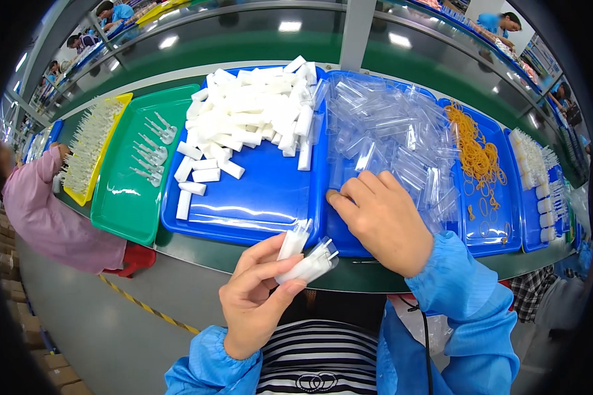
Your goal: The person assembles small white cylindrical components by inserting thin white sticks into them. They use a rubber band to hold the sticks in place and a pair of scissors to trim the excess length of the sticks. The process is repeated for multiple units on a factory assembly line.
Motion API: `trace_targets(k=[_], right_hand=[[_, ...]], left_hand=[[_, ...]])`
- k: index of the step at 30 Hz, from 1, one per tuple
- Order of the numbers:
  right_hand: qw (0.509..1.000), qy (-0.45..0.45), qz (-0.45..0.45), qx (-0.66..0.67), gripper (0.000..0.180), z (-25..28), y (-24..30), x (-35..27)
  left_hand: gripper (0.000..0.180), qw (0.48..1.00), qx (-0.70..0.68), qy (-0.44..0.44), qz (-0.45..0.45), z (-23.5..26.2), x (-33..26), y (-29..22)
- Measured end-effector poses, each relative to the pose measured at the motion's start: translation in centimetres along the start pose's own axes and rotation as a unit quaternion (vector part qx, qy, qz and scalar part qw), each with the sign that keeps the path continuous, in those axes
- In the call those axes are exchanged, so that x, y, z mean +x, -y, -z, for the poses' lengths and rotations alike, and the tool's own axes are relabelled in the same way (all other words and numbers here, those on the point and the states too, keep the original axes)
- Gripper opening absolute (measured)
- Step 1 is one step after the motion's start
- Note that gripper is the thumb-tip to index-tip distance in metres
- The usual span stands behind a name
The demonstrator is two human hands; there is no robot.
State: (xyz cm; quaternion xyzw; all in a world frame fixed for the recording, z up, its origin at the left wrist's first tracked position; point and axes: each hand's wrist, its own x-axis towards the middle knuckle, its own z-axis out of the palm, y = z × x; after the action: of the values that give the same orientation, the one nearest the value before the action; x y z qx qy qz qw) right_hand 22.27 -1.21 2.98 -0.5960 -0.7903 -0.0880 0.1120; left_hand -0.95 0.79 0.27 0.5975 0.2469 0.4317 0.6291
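Held in my left hand (257,296), in front of the trays, are several white pieces with clear plastic around their ends (310,263). The fingers and thumb are closed on them, and thin white tips stick out at the top. My right hand (389,220) reaches over the near part of a blue tray heaped with clear plastic tubes (402,125). Its fingers curl down among the tubes by the tray's left rim, and what they grip is hidden. White rectangular blocks (250,105) are piled in the blue tray (257,197) to the left.
Left stand a green tray (122,191) with small white parts (153,155) and a yellow tray (89,187) of similar parts. Rubber bands (474,145) fill a blue tray on the right; white parts (540,178) lie beyond. A person in a pink sleeve (36,204) sits left.
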Motion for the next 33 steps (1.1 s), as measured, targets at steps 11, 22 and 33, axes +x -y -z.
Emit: trace_targets(k=[11,22,33], right_hand=[[0.705,-0.151,-0.257,0.643,0.040,3.4,3.9,-0.2],[0.830,-0.139,-0.194,0.504,0.037,1.4,4.5,-1.6],[0.784,-0.141,-0.236,0.557,0.031,1.8,5.4,-1.8]], left_hand=[[0.027,0.999,0.005,-0.040,-0.001,0.0,-0.3,0.8],[0.026,0.999,-0.001,-0.047,0.002,-0.3,-0.6,0.4],[0.022,0.995,0.087,-0.043,-0.013,-0.6,-0.3,0.1]])
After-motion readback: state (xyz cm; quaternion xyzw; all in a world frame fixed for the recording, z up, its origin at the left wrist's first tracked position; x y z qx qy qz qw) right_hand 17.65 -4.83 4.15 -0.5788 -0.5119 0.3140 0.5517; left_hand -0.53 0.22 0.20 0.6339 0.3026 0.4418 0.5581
